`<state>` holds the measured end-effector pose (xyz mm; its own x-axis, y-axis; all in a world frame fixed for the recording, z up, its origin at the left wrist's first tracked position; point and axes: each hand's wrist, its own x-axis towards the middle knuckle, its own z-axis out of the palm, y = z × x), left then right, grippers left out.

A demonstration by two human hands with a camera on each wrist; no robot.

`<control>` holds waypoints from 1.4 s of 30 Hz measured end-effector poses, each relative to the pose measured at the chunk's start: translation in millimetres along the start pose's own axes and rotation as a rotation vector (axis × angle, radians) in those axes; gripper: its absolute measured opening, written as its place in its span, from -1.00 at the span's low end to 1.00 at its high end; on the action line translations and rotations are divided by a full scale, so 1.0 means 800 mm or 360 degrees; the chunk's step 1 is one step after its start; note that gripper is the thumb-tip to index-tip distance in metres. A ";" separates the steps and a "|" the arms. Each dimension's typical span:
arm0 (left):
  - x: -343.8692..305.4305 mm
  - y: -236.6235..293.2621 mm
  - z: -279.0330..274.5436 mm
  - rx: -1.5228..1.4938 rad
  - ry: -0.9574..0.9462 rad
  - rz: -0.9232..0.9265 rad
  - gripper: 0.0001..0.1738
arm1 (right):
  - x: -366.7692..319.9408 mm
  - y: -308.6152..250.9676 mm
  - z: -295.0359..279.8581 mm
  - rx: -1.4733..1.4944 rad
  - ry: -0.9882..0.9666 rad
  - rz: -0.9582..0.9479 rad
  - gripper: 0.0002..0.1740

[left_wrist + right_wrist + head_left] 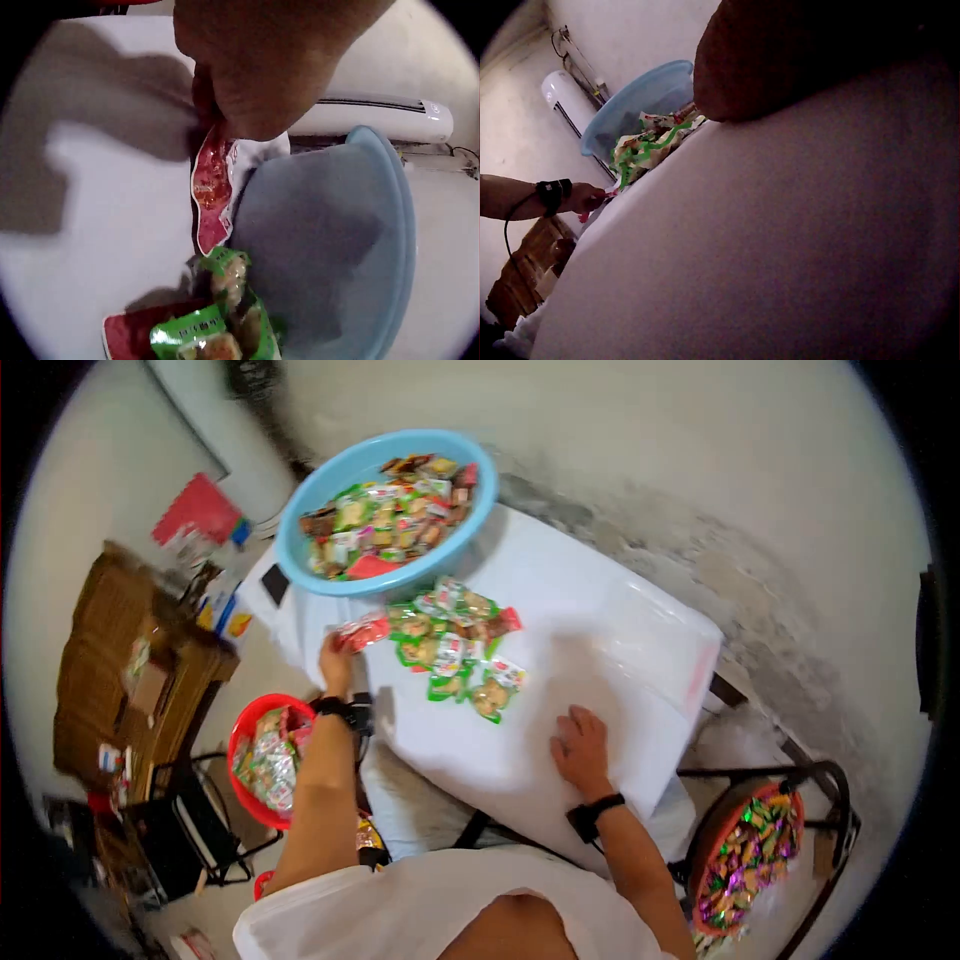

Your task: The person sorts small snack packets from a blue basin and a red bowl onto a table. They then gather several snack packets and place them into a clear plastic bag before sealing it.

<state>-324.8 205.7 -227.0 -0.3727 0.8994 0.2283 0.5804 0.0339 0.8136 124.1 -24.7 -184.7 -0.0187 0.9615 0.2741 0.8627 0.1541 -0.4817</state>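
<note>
At the table's left edge, my left hand (337, 663) pinches a red snack packet (363, 632) by its end. In the left wrist view the flat red packet (212, 187) hangs from the fingertips beside the blue basin. Next to it on the table lies a loose pile of green-edged snack packets (448, 650) with clear windows, and a few red ones among them. My right hand (582, 748) rests on the white tabletop with fingers loosely bent, right of the pile, holding nothing. Only a dark part of that hand (742, 67) shows in the right wrist view.
A light blue basin (300, 565) full of mixed packets stands at the table's back left. A red basket (240, 760) of packets is below on the left. Bottom right, a round container (705, 850) holds shiny wrapped pieces. A clear plastic sheet (650, 640) lies on the table's right side.
</note>
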 end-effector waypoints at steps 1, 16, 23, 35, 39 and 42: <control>0.002 -0.007 0.002 -0.0104 0.0018 -0.0047 -0.63 | 0.001 0.000 -0.002 0.0014 0.0053 -0.0040 -0.63; -0.163 0.075 -0.052 -0.0738 -0.0309 -0.0636 -0.40 | 0.037 0.135 -0.106 -0.0618 0.0311 0.0290 -0.56; -0.239 0.166 -0.019 -0.0702 -0.0511 -0.0521 -0.61 | 0.026 0.194 -0.098 -0.0888 0.0106 0.0352 -0.87; -0.309 0.216 0.027 -0.0692 -0.1046 -0.0413 -0.68 | 0.024 0.177 -0.133 -0.0485 0.0395 0.0255 -0.85; -0.318 0.243 0.031 -0.0754 -0.1190 -0.0436 -0.65 | 0.035 0.147 -0.141 -0.0337 0.0700 -0.0014 -0.87; -0.337 0.265 0.055 -0.1033 -0.1395 -0.0554 -0.56 | 0.025 0.084 -0.122 -0.0544 0.0271 0.0064 -0.89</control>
<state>-69.2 -10.4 -139.6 0.3409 0.8885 -0.3072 -0.0338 0.3381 0.9405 231.0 -17.3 -130.8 0.0777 0.9092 0.4090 0.9803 0.0049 -0.1972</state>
